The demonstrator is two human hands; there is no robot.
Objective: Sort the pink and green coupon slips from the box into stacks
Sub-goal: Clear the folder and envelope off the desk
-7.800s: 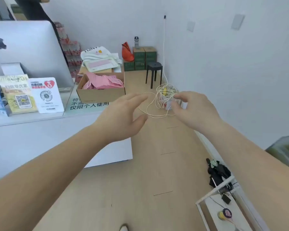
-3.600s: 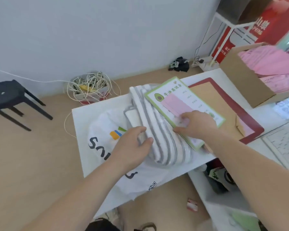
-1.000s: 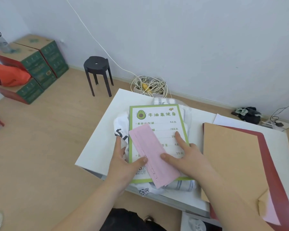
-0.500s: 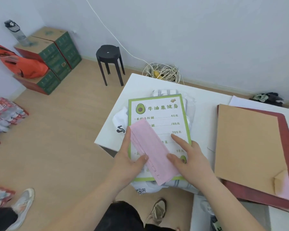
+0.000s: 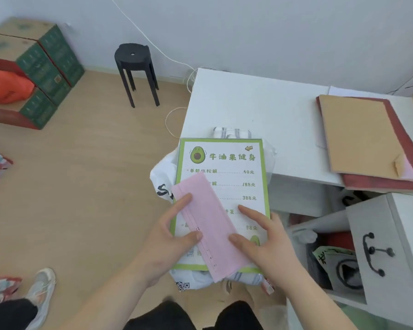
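Note:
A stack of pink slips (image 5: 205, 217) lies slantwise on a green-bordered avocado price sheet (image 5: 236, 163). Under the sheet are a white printed bag (image 5: 162, 179) and a striped cloth (image 5: 231, 133). The whole bundle hangs past the near edge of the white table (image 5: 248, 103), above my lap. My left hand (image 5: 162, 246) grips its left side, thumb pressed on the pink stack and forefinger along the stack's edge. My right hand (image 5: 270, 246) holds the right side, thumb against the pink stack, forefinger straight on the sheet. The slip box is out of view.
A brown folder on a dark red one (image 5: 358, 136) lies at the table's right. A white cabinet with a drawn face (image 5: 377, 253) stands at lower right. A black stool (image 5: 134, 58), green cartons (image 5: 45, 67) and an orange bag (image 5: 5, 86) are on the floor at left.
The bundle with the pink stack has slid off the table toward me, both hands still on it. My view has shifted right and down.

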